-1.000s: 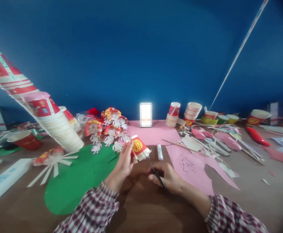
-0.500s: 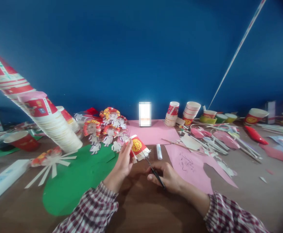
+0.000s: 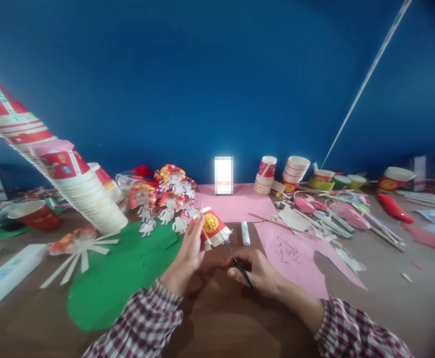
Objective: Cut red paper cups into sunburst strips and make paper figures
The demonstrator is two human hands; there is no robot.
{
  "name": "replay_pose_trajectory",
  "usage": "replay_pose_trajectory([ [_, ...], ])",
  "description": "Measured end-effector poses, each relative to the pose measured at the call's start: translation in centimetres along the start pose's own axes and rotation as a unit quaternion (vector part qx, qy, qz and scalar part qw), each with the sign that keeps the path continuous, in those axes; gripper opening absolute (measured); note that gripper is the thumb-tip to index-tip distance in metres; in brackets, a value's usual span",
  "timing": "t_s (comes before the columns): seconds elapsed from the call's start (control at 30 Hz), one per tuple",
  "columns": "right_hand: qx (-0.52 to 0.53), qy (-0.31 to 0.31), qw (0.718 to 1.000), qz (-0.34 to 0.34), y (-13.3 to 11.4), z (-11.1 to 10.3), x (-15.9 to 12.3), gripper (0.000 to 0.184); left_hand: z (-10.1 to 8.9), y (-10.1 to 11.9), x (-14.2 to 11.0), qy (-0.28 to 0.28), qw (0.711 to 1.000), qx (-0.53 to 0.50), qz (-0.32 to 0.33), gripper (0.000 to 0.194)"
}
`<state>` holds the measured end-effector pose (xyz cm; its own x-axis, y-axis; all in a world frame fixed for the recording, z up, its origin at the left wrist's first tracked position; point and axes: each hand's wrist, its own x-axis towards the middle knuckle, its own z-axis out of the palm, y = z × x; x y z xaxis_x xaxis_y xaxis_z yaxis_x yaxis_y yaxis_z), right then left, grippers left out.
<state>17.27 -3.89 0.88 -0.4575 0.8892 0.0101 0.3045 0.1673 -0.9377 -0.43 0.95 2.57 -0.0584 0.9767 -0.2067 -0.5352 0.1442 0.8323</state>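
Note:
My left hand (image 3: 187, 256) grips a red and white paper cup (image 3: 213, 226) with a yellow emblem, held tilted above the brown table (image 3: 217, 318). The cup's rim is cut into thin strips. My right hand (image 3: 258, 271) is closed round a pair of black scissors (image 3: 238, 262), whose blades reach up to the cup's fringed rim. Both sleeves are plaid.
A green paper shape (image 3: 120, 278) lies at the left, pink paper sheets (image 3: 295, 253) at the right. A leaning stack of paper cups (image 3: 71, 184), paper-cup figures (image 3: 165, 196), a glue stick (image 3: 245, 232), more cup stacks (image 3: 295, 174) and paper scraps (image 3: 333, 219) crowd the back.

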Motion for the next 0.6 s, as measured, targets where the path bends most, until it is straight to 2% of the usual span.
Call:
replay_pose_trajectory([
  [0.37,0.012,0.001,1.0,0.011,-0.21,-0.03,0.04,0.043,-0.29,-0.52,0.27,-0.036,0.999,-0.009,0.02,0.043],
  [0.6,0.015,-0.003,1.0,0.024,-0.44,-0.05,-0.04,0.041,-0.12,-0.29,0.07,0.008,1.0,0.016,0.005,0.045],
])
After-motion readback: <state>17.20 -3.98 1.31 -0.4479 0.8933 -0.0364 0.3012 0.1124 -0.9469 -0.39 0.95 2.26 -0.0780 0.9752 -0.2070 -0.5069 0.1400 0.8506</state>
